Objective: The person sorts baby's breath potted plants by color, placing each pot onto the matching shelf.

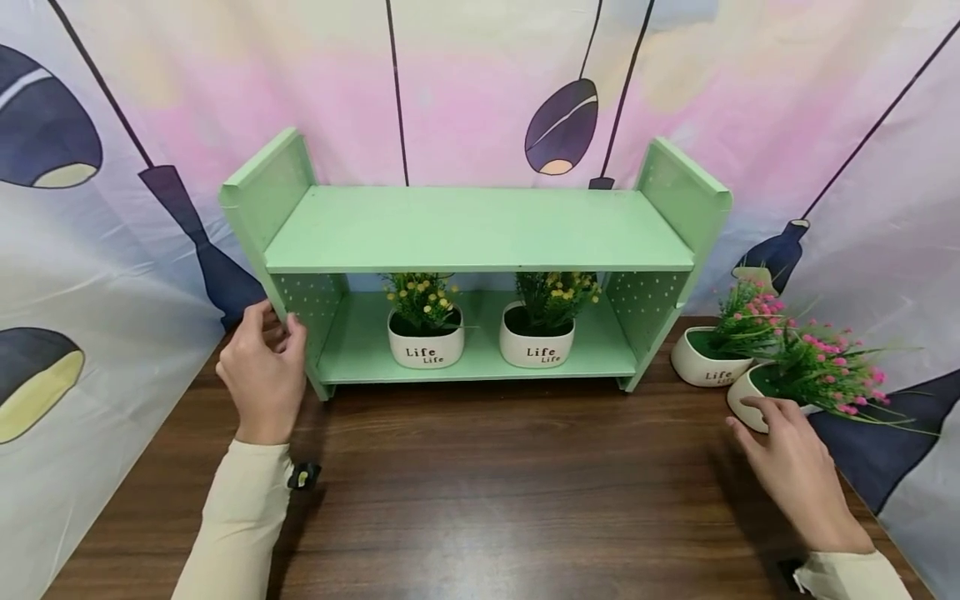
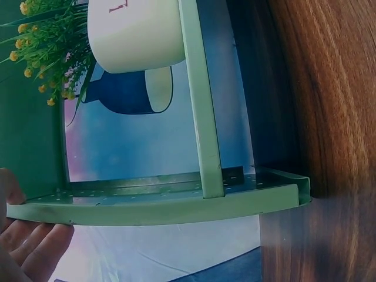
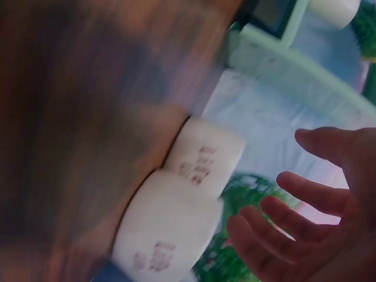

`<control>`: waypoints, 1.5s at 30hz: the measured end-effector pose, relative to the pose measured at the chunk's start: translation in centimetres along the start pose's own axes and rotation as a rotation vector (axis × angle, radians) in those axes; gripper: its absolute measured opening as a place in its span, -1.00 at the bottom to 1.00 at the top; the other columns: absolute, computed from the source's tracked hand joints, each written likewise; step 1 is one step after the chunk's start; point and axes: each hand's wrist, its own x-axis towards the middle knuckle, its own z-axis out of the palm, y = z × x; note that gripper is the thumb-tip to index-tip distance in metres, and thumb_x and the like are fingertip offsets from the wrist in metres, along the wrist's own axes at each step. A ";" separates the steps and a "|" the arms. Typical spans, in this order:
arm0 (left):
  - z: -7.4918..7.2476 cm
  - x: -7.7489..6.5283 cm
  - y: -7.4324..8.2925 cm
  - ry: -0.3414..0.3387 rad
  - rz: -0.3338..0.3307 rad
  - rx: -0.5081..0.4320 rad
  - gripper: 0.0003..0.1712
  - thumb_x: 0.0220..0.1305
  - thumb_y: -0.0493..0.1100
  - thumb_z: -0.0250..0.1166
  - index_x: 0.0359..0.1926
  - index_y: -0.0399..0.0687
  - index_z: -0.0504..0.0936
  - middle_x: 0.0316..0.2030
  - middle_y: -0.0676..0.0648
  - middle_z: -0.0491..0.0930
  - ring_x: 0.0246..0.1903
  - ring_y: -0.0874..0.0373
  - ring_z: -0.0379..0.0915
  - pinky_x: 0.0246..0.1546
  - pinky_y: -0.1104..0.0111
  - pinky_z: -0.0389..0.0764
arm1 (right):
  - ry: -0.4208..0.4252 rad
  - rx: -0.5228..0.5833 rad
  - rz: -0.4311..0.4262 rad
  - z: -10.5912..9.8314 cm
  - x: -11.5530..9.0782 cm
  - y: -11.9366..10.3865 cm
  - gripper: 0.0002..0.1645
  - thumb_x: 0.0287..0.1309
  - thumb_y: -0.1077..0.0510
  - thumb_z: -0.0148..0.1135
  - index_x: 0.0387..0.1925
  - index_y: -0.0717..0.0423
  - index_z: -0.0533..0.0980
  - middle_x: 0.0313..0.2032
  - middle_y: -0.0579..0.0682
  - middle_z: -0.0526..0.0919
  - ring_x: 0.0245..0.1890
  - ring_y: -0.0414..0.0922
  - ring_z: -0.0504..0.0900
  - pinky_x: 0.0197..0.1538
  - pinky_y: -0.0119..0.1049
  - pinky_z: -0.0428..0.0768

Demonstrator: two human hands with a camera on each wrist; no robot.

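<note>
A light green two-tier shelf (image 1: 480,229) stands on the brown wooden table. My left hand (image 1: 262,379) grips the front edge of its left side panel (image 2: 147,213), thumb on the inner face and fingers on the outer. On the right, my right hand (image 1: 798,471) is held beside the nearer white flowerpot (image 3: 167,226) with pink flowers, its fingers spread and loosely bent in the right wrist view. Another white flowerpot (image 1: 705,360) with pink flowers sits just behind that one. Both carry "Life" lettering.
On the lower tier sit two white pots with yellow flowers, a left pot (image 1: 426,343) and a right pot (image 1: 537,340). A patterned cloth (image 1: 480,100) hangs behind the shelf and along both table sides. The shelf's right side panel (image 1: 686,200) stands between its tiers and the pink flowers.
</note>
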 end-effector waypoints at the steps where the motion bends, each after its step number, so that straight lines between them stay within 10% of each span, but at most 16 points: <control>1: 0.0 0.0 0.0 -0.002 0.004 -0.001 -0.76 0.45 -0.22 0.31 0.01 -0.30 0.72 -0.22 -0.29 0.80 -0.35 -0.22 0.76 -0.18 -0.21 0.56 | -0.014 -0.007 0.010 0.1 0.0 0.5 -0.45 0.38 0.14 0.40 0.21 0.46 0.50 0.09 0.55 0.45 -0.12 0.43 0.56 -0.26 0.31 0.49; 8: -0.1 0.1 0.1 -0.008 0.004 0.000 -0.75 0.46 -0.22 0.31 0.01 -0.32 0.71 -0.21 -0.31 0.79 -0.35 -0.22 0.77 -0.19 -0.22 0.55 | -0.085 -0.038 0.043 0.6 0.3 2.9 -0.37 0.38 0.18 0.37 0.25 0.57 0.40 0.13 0.61 0.37 -0.05 0.52 0.52 -0.16 0.40 0.49; 28: -0.3 0.0 0.1 -0.025 0.020 -0.005 -0.75 0.47 -0.24 0.30 0.03 -0.34 0.69 -0.20 -0.32 0.78 -0.33 -0.24 0.78 -0.21 -0.22 0.57 | 0.163 -0.019 -0.040 0.8 0.8 5.8 -0.76 0.18 0.53 0.25 -0.09 0.54 0.55 -0.12 0.53 0.54 -0.26 0.55 0.56 -0.29 0.48 0.41; 45: -0.3 0.0 0.1 -0.016 0.016 0.004 -0.75 0.46 -0.24 0.30 0.01 -0.34 0.70 -0.22 -0.33 0.78 -0.34 -0.24 0.77 -0.20 -0.22 0.58 | 0.126 -0.036 -0.189 0.5 -0.6 2.8 -0.82 0.11 0.53 0.39 -0.24 0.35 0.64 -0.25 0.32 0.66 -0.40 0.41 0.65 -0.46 0.35 0.48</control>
